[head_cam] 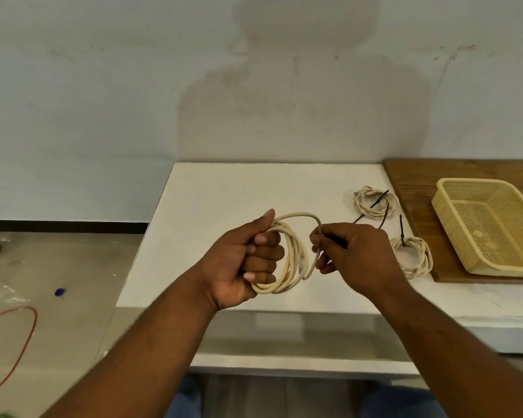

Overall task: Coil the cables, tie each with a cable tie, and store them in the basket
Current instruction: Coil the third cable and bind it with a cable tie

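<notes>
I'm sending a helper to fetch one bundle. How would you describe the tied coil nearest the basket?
Start at the wooden board on the right, holding the yellow basket. Just off its front left edge, on the white table, lies the cream coil. Unlike the farther coil, it carries one upright black tie.

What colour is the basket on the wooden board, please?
Pale yellow basket, clearest in the head view.

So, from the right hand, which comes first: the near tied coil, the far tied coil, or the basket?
1. Near tied coil, beside the right hand.
2. Far tied coil, farther back on the table.
3. Basket, on the wooden board, far right.
</notes>
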